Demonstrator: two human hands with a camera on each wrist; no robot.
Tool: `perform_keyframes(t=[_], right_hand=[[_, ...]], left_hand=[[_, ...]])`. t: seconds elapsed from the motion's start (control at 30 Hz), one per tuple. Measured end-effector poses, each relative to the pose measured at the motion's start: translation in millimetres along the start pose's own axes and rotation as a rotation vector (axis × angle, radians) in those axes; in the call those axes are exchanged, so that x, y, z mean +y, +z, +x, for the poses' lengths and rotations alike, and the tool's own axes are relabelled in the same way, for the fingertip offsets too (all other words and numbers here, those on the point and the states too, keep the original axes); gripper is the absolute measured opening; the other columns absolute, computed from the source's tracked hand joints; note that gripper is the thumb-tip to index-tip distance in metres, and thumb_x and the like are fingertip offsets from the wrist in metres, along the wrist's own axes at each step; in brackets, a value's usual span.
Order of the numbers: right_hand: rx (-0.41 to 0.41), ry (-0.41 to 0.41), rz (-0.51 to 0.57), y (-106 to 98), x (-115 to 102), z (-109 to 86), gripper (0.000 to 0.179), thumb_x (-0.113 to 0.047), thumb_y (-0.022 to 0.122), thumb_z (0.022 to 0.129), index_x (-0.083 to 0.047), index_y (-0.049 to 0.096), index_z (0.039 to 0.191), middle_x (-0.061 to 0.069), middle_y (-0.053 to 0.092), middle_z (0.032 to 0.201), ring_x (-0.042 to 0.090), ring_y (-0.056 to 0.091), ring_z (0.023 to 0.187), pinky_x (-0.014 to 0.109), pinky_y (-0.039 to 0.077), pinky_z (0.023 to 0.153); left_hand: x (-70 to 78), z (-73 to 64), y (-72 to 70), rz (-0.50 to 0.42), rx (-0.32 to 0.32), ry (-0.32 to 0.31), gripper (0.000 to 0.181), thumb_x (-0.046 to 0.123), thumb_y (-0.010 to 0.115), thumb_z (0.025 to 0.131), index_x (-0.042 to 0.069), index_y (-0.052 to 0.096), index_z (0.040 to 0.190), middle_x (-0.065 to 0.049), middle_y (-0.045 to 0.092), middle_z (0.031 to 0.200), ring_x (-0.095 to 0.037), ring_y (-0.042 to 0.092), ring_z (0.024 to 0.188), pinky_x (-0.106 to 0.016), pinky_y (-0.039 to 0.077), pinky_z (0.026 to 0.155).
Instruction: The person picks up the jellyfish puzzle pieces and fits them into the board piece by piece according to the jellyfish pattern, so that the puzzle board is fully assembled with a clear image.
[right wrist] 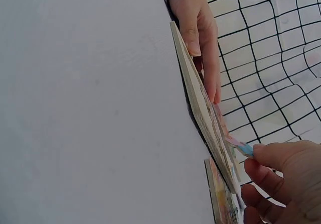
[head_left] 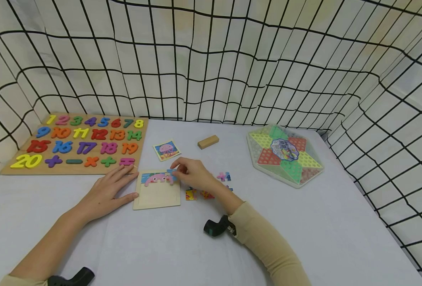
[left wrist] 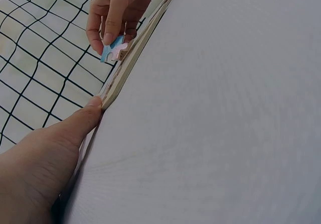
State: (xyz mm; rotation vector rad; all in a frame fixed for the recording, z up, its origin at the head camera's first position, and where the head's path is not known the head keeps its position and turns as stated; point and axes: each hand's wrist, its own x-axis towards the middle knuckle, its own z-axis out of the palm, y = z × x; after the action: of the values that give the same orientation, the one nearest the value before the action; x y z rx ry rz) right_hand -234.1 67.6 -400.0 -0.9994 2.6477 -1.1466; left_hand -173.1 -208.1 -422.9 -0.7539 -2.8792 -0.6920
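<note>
A wooden puzzle tray (head_left: 156,199) lies on the white table, with pink and blue pieces (head_left: 155,178) along its upper part and bare wood below. My right hand (head_left: 195,174) is over its upper right corner. Between thumb and fingers it pinches a blue and pink puzzle piece (left wrist: 113,49), held tilted in the right wrist view. My left hand (head_left: 105,192) lies with fingers extended, its thumb at the tray's left edge and its fingertips by the number board. Loose puzzle pieces (head_left: 191,194) lie right of the tray, partly hidden under my right forearm.
A number board (head_left: 71,155) with colourful numerals stands at the back left. Behind the tray are a small octopus picture card (head_left: 166,150) and a wooden block (head_left: 208,142). A clear hexagonal game box (head_left: 286,155) sits to the right. Black wire mesh (head_left: 196,79) borders the table.
</note>
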Motion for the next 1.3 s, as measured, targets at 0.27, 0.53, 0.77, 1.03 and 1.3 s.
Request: perform_keyframes(t=[0.27, 0.53, 0.77, 1.03, 1.3], right_hand=[[0.024, -0.017, -0.025, 7, 2, 2.6, 0.013, -0.015, 0.059, 0.09, -0.008, 0.06, 0.101, -0.003, 0.055, 0.071, 0.007, 0.044, 0.058, 0.015, 0.037, 0.051], [0.045, 0.042, -0.055, 11, 3, 5.4, 0.013, -0.016, 0.06, 0.089, -0.008, 0.061, 0.1, -0.003, 0.054, 0.069, 0.007, 0.044, 0.055, 0.016, 0.037, 0.049], [0.075, 0.115, -0.081, 13, -2, 7.0, 0.012, -0.016, 0.062, 0.088, -0.008, 0.061, 0.096, -0.004, 0.055, 0.068, 0.006, 0.045, 0.054, 0.015, 0.037, 0.047], [0.105, 0.084, -0.187, 13, -3, 7.9, 0.011, -0.018, 0.065, 0.085, -0.01, 0.063, 0.091, -0.007, 0.055, 0.065, 0.005, 0.047, 0.055, 0.019, 0.037, 0.059], [0.099, 0.147, -0.254, 16, -7, 8.1, 0.017, -0.029, 0.071, 0.08, -0.016, 0.064, 0.088, -0.011, 0.052, 0.062, 0.005, 0.045, 0.066, 0.028, 0.03, 0.068]], left_hand=[[0.6, 0.3, -0.3, 0.004, -0.005, -0.005, 0.066, 0.045, 0.061, 0.084, 0.006, 0.044, 0.135, -0.019, 0.029, 0.144, -0.039, 0.017, 0.132, -0.065, 0.022, 0.092], [0.2, 0.6, -0.2, 0.006, -0.006, -0.008, 0.066, 0.045, 0.06, 0.084, 0.007, 0.044, 0.135, -0.019, 0.029, 0.144, -0.039, 0.018, 0.132, -0.065, 0.022, 0.092], [0.9, 0.3, -0.5, 0.003, -0.006, -0.013, 0.067, 0.046, 0.061, 0.084, 0.007, 0.044, 0.136, -0.019, 0.028, 0.145, -0.039, 0.016, 0.133, -0.066, 0.021, 0.092], [0.2, -0.3, 1.4, 0.01, 0.024, 0.009, 0.065, 0.044, 0.062, 0.084, 0.007, 0.045, 0.134, -0.019, 0.03, 0.144, -0.039, 0.019, 0.132, -0.065, 0.023, 0.091], [0.0, 0.1, 0.8, 0.0, 0.016, 0.006, 0.065, 0.044, 0.062, 0.084, 0.007, 0.044, 0.135, -0.019, 0.03, 0.144, -0.04, 0.019, 0.132, -0.066, 0.021, 0.092]])
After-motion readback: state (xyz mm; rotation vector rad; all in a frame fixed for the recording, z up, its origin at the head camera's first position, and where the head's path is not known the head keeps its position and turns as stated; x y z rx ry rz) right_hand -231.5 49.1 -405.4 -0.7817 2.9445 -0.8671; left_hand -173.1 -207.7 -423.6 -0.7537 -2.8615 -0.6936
